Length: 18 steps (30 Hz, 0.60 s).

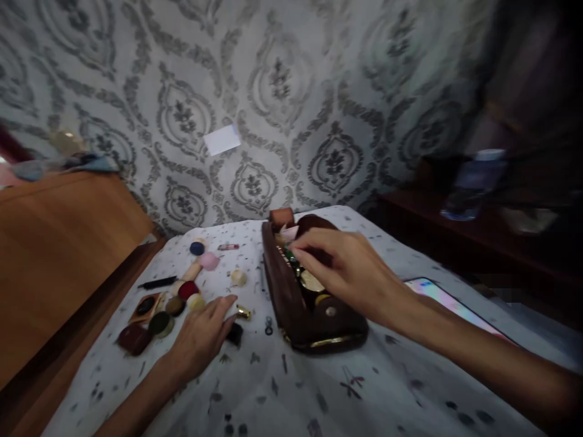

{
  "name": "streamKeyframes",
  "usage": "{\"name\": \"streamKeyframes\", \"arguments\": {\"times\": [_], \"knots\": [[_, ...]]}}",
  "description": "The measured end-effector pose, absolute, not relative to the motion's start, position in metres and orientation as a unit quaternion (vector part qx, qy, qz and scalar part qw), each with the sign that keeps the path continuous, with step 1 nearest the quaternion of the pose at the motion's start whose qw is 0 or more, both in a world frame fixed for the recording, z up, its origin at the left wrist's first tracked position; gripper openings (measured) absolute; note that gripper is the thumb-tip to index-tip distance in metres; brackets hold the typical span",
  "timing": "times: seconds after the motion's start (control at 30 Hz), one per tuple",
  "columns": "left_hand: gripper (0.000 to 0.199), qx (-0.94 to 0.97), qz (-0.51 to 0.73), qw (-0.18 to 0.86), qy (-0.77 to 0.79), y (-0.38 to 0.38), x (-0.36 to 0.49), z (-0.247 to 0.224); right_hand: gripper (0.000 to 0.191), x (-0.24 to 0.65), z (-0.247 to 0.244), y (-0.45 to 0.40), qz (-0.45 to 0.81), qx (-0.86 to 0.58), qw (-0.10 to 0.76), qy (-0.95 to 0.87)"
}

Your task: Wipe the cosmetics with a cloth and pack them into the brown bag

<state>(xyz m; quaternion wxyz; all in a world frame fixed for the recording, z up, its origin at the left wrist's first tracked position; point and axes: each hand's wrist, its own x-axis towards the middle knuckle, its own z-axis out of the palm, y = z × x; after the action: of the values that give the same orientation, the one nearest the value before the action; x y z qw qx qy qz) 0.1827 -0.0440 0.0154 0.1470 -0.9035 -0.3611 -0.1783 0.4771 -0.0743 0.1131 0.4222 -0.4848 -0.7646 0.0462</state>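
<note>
A brown leather bag (291, 291) stands unzipped on the patterned white cloth, with small items and a round gold-rimmed piece (312, 280) inside. My right hand (344, 261) reaches over its opening, thumb and forefinger pinched together; whatever is between them is too small or hidden to name. To the left, my left hand (203, 331) rests low over the cloth, fingers stretched forward and apart. Just beyond its fingertips lies a small gold tube (243, 311), and a black item (235, 334) sits by the thumb. A cream-coloured round piece (238, 278) lies farther back.
Left on the cloth are a black pen-like stick (157, 283), a pink sponge (209, 261), a compact (146, 305), a dark red case (134, 338) and several small jars. A phone (455, 303) lies right of the bag. A bottle (473, 185) stands on a dark side surface.
</note>
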Motion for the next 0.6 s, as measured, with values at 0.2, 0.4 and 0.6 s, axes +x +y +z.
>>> {"name": "streamKeyframes", "arguments": {"times": [0.2, 0.4, 0.6], "knots": [[0.033, -0.796, -0.043, 0.126, -0.590, 0.009, 0.108, 0.039, 0.027, 0.436, 0.069, -0.120, 0.137, -0.348, 0.404, -0.835], [0.030, -0.744, 0.037, 0.098, -0.660, 0.080, 0.042, 0.051, 0.027, 0.398, 0.019, -0.121, 0.204, -0.363, 0.343, -0.842], [0.033, -0.749, 0.115, 0.028, -0.652, 0.114, 0.020, 0.030, 0.023, 0.378, 0.000, -0.116, 0.245, -0.366, 0.302, -0.846]]}}
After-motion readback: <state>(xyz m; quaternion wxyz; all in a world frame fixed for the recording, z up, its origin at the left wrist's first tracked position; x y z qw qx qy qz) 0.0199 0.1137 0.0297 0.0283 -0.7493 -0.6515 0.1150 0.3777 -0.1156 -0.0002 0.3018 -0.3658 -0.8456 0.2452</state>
